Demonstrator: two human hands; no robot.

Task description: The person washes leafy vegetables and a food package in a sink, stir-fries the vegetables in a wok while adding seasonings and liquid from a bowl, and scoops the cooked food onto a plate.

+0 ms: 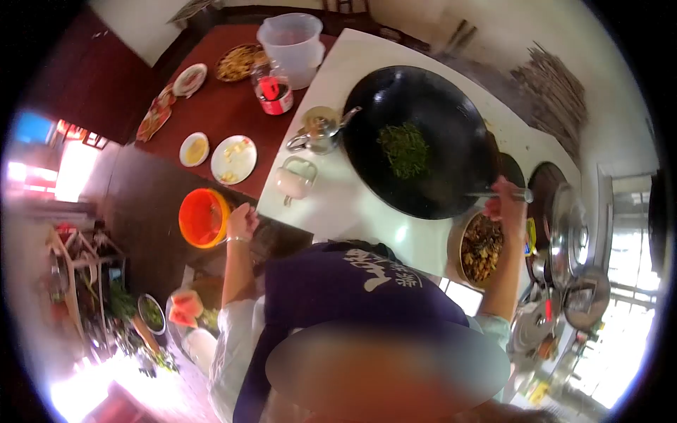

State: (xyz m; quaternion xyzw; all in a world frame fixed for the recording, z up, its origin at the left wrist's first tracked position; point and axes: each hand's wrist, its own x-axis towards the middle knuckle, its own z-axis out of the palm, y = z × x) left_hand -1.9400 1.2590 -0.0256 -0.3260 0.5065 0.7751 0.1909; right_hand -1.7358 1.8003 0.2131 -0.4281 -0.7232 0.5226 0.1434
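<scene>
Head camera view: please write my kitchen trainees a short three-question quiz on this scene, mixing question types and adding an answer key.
1. Multiple choice. What lies in the black wok?
A) Noodles
B) Leafy greens
C) Whole eggs

2. True or false. The silver spouted pot stands on the red table.

3. Short answer. Which hand grips the metal handle at the wok's near right side?

Key
1. B.
2. False: the silver spouted pot stands on the white counter.
3. The right hand.
</scene>
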